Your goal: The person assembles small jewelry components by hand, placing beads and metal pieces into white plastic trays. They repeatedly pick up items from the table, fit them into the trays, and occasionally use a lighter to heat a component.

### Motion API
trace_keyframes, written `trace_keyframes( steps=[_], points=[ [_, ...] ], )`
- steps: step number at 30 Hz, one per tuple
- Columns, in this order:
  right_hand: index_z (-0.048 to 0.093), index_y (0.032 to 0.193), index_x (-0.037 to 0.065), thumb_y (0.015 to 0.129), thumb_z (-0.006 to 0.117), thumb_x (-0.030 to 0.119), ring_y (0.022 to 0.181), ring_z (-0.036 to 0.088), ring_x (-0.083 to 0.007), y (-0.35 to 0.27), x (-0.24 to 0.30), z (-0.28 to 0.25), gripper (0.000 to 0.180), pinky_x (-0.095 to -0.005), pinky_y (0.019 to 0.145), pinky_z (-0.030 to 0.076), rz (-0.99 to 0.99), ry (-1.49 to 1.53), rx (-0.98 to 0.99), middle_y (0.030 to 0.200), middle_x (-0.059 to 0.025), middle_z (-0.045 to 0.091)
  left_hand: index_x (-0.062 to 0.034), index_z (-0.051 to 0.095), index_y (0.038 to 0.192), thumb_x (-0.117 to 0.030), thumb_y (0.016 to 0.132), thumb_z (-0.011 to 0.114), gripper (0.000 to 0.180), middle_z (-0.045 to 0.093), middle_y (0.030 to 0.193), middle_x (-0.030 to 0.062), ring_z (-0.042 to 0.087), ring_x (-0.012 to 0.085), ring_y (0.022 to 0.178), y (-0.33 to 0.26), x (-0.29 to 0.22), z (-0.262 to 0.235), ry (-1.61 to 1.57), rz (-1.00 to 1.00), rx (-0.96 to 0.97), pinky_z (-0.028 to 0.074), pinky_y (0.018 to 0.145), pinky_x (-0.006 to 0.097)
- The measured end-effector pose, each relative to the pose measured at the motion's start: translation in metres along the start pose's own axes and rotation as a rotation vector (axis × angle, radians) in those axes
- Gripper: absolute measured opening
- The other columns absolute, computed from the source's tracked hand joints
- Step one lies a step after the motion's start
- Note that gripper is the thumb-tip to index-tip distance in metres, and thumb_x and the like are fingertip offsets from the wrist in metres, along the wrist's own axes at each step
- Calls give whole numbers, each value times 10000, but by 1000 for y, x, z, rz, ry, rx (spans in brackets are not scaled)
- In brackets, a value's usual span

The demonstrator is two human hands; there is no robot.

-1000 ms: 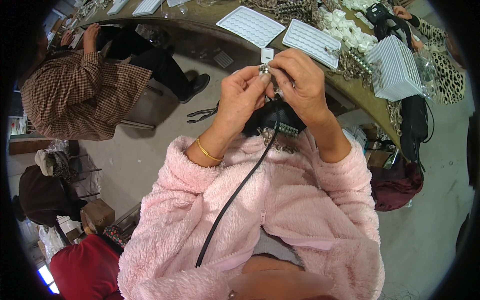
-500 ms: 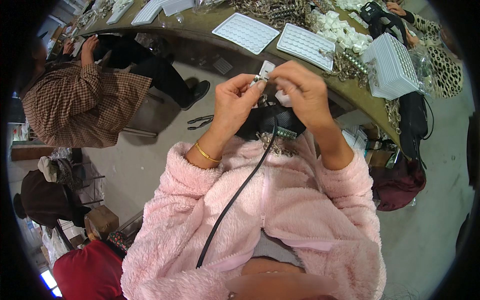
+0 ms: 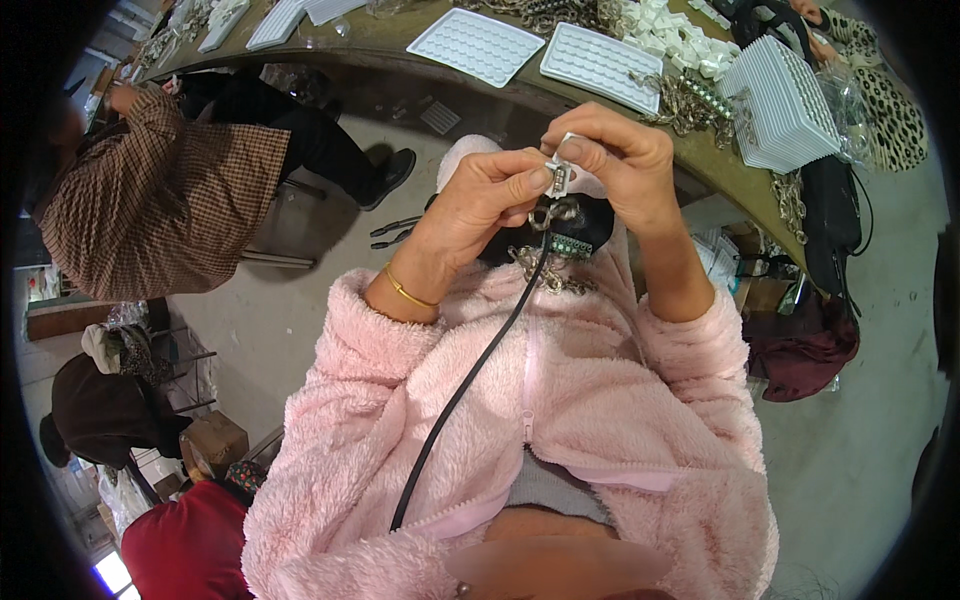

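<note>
Chains lie on the table — beside stacked trays.

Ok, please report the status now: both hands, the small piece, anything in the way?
Left hand, right hand: both pinching small white piece. Piece partly covered by them. Black cable below, not crossing it.

At the left, a checked jacket is worn by a seated co-worker, and a black shoe is seen on the floor. Below, dark cloth, a carton and a red garment are seen. At the right, a spotted garment is worn by another person, and maroon cloth is seen lower.
</note>
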State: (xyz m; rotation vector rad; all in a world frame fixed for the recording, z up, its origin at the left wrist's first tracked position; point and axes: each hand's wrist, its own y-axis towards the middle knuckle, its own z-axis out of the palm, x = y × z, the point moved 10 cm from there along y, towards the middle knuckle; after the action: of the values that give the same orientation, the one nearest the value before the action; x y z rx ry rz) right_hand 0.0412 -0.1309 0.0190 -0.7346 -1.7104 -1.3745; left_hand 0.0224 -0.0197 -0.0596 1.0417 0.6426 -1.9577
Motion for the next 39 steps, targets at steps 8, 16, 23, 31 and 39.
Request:
trace_keyframes(
  steps=[8, 16, 23, 31, 39],
  points=[
    [721, 1073, 19, 732, 738, -19, 927, 608, -235, -12, 25, 10, 343, -320, 799, 493, -366, -275, -30, 1094, -100, 692, -12, 688, 1025, -229, 947, 679, 230, 590, 817, -12, 476, 69, 678, 6, 8, -3, -401, 53, -199, 383, 572, 201],
    [682, 1041, 21, 709, 737, -9, 810, 603, -294, -24, 42, 15, 338, -347, 682, 503, -575, -483, -167, 1003, -134, 674, -21, 680, 1061, -270, 964, 657, 268, 643, 913, 17, 554, 89, 837, 1, 6, 5, -259, 64, -163, 423, 709, 238],
    [641, 926, -26, 655, 712, 12, 721, 568, -306, -33, 39, 15, 283, -372, 584, 481, -580, -645, -229, 877, -137, 628, 3, 655, 1092, -209, 987, 615, 240, 651, 1022, 45, 587, 134, 978, 7, 25, 3, -318, 23, -121, 459, 867, 299],
    [673, 1032, -33, 735, 724, 69, 836, 635, -305, -55, 27, 0, 318, -352, 715, 529, -429, -699, -212, 1044, -154, 684, -5, 651, 1159, -198, 956, 656, 280, 660, 1065, 53, 592, 141, 987, 14, 54, 2, -422, -64, -128, 456, 890, 303],
    [667, 1154, 42, 707, 746, 181, 1014, 632, -267, -80, 12, -12, 474, -388, 864, 500, -315, -755, -99, 1245, -105, 641, -22, 671, 1148, -135, 921, 697, 255, 683, 1056, 61, 599, 134, 950, 19, 67, 10, -402, -129, -91, 459, 862, 271]
  ],
)
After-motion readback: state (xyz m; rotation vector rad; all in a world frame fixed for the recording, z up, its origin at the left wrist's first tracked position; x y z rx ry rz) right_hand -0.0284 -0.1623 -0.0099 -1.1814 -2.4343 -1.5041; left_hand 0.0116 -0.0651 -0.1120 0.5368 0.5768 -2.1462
